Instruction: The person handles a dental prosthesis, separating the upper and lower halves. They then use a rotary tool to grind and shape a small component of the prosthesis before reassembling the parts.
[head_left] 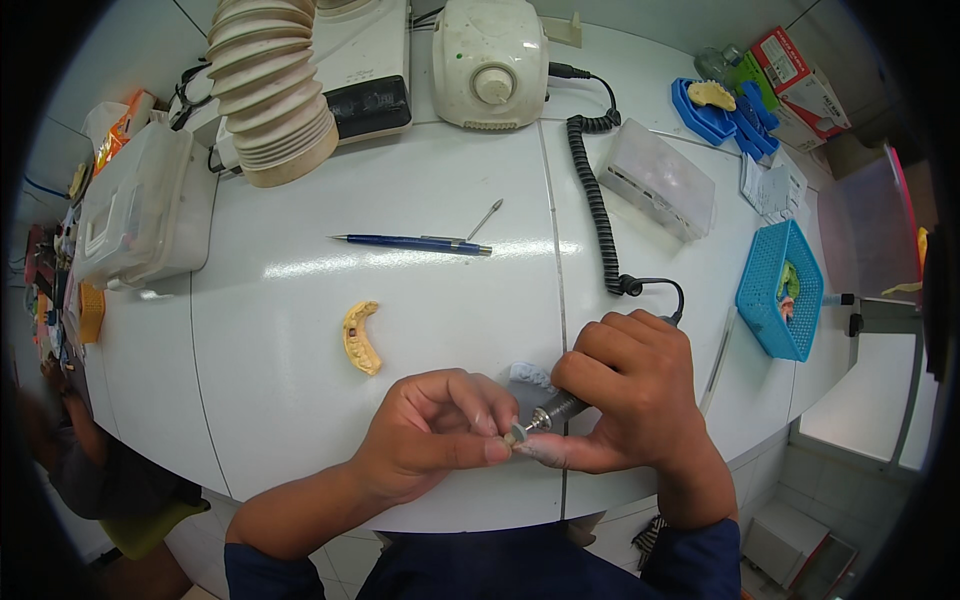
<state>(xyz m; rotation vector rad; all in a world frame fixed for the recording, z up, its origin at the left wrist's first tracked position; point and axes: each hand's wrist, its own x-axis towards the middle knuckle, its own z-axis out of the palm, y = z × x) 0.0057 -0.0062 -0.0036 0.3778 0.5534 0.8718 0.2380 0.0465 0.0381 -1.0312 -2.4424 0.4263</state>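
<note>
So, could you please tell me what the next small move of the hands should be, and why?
Probably a slight turn of the small piece in the left hand, offering another side to the grey disc: the left hand pinches the piece right by the disc, while the right hand grips the handpiece carrying it.

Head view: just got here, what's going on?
The person's right hand grips a rotary handpiece, its grey wheel right at a small piece pinched in the left hand; whether they touch is unclear. A coiled black cord links the handpiece to the control box. A yellow dental cast lies loose on the table.
</note>
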